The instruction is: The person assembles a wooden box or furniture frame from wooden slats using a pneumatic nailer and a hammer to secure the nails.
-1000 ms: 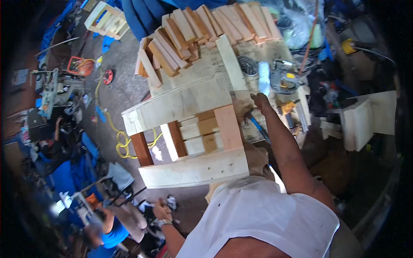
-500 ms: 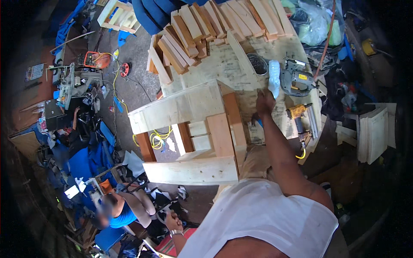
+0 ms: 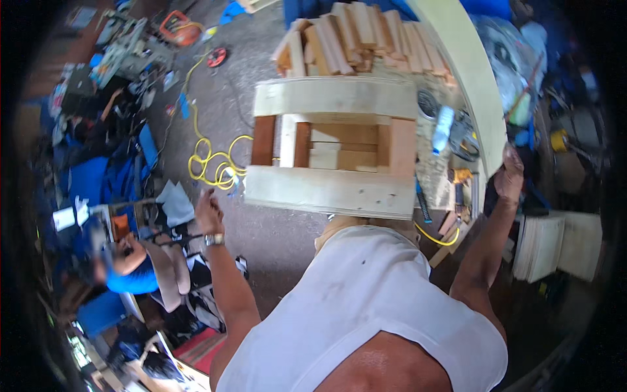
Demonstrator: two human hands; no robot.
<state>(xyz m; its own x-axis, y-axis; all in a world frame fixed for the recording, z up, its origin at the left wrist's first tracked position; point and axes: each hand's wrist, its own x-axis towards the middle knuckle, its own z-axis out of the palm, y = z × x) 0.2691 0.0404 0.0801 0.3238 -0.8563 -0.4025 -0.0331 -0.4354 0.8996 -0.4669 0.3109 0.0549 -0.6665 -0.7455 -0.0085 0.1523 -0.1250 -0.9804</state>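
A long pale board [image 3: 480,85] rises along the right of the workbench, with my right hand [image 3: 509,175] closed on its near end. My left hand [image 3: 209,214], a watch on its wrist, hangs free left of the wooden frame with its fingers loosely apart and nothing visible in them. The frame [image 3: 326,189], made of pale boards and reddish-brown cross pieces, sits in front of me, partly on the bench. A hammer [image 3: 423,202] with a blue and black handle lies beside the frame's right end.
Behind the frame lies a pile of wood pieces [image 3: 339,39]. A round tin [image 3: 428,103], a plastic bottle [image 3: 442,129], a grey power tool [image 3: 464,137] and a yellow nail gun [image 3: 460,179] are on the right. A yellow hose [image 3: 202,163] coils on the floor; a person [image 3: 134,271] sits at left.
My right hand has let go of the hammer and taken the long board, which has swung right off the bench top. My left hand has come up beside the frame. The view has turned.
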